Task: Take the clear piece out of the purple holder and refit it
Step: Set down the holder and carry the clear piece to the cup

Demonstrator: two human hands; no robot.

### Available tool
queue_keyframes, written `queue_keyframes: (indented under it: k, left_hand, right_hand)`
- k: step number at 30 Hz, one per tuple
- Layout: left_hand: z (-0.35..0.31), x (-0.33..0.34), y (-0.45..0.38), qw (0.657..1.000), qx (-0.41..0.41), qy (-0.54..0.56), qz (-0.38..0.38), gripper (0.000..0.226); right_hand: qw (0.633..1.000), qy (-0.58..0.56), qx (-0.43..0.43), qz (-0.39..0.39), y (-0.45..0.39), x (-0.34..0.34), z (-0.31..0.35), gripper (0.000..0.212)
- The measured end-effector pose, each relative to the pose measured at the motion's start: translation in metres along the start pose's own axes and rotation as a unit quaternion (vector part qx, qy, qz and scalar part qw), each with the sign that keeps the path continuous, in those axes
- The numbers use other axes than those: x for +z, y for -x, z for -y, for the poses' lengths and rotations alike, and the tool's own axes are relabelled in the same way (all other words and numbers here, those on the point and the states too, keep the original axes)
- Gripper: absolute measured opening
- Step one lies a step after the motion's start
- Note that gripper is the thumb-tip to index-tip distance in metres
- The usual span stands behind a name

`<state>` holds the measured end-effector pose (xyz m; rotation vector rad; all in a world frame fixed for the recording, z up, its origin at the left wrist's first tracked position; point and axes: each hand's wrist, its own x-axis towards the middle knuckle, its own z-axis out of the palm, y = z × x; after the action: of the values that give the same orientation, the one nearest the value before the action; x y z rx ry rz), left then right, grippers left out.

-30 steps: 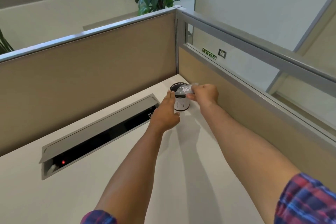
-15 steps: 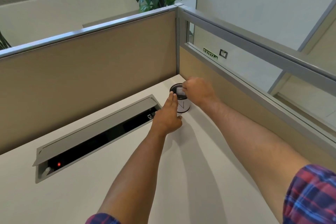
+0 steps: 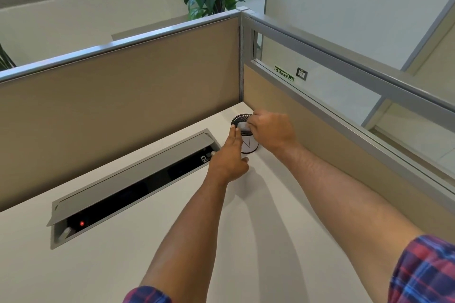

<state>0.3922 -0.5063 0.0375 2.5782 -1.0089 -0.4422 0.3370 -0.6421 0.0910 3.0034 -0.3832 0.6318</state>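
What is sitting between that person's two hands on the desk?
In the head view, a small round holder with a dark mesh top stands between the left hand and right hand. The right fingers press a clear piece at its rim.

A large "N" stands on the white holder point(image 3: 249, 145); the green sign point(image 3: 284, 74) behind the glass is unreadable

Matt white desk point(image 3: 123, 265), brushed metal flap point(image 3: 133, 179), black mesh holder point(image 3: 242, 119)
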Motion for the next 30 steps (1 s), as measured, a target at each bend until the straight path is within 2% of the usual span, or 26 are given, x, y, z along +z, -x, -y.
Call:
queue_keyframes:
  k: [3,10,13,15,20,25,30]
  left_hand:
    - [0.001,0.002,0.002,1.000,-0.004,0.023,-0.001,0.092]
    - [0.002,0.001,0.005,0.999,-0.015,0.042,-0.002,0.091]
    - [0.002,-0.001,0.009,0.998,-0.015,0.055,-0.010,0.090]
    - [0.000,-0.002,0.012,0.997,-0.011,0.075,-0.021,0.088]
    - [-0.002,-0.008,0.026,0.987,-0.020,0.138,-0.085,0.088]
    - [-0.004,-0.021,0.049,0.965,-0.022,0.224,-0.134,0.095]
    - [0.003,-0.020,0.090,0.955,-0.016,0.231,-0.187,0.070]
  right_hand:
    - [0.999,-0.019,0.030,-0.003,0.001,-0.003,0.000,0.029]
    - [1.000,-0.019,0.024,0.004,0.006,-0.001,0.000,0.027]
    - [0.997,-0.037,0.070,-0.002,0.007,-0.001,0.003,0.026]
    - [0.986,-0.100,0.126,-0.041,0.008,-0.003,0.004,0.022]
    - [0.924,-0.257,0.262,-0.110,0.024,-0.013,0.012,0.015]
    - [0.816,-0.427,0.382,-0.078,0.056,-0.020,0.029,0.017]
    - [0.759,-0.486,0.432,-0.044,0.097,-0.027,0.054,0.017]
